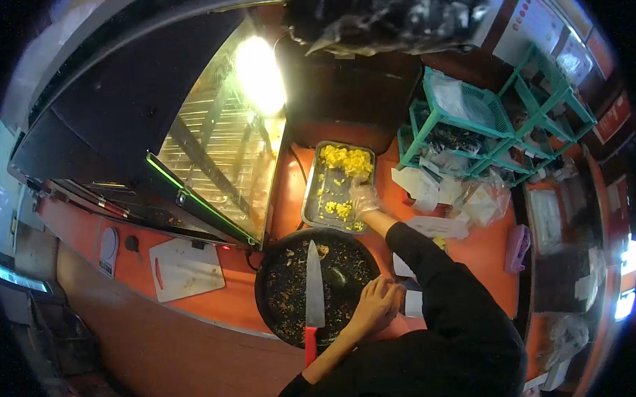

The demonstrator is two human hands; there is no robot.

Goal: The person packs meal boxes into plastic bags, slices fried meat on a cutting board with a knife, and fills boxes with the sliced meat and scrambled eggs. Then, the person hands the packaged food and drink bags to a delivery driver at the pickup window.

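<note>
Yellow food pieces [346, 160] lie in the metal tray [342, 194], the gloved right hand [364, 199] reaching in from four o'clock, grip unclear; loose bits seem to want light fingers. At six o'clock, by the pan [261, 293], the left hand [378, 305] bunches its fingers, contents hidden.

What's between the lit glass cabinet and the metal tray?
A strip of orange counter with a dark cord beside the tray, seen in the head view.

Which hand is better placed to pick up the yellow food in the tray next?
Probably the right. The right hand is at the tray, near the yellow food, and seems to wear a clear glove. The left hand looks bare and is by the pan.
</note>
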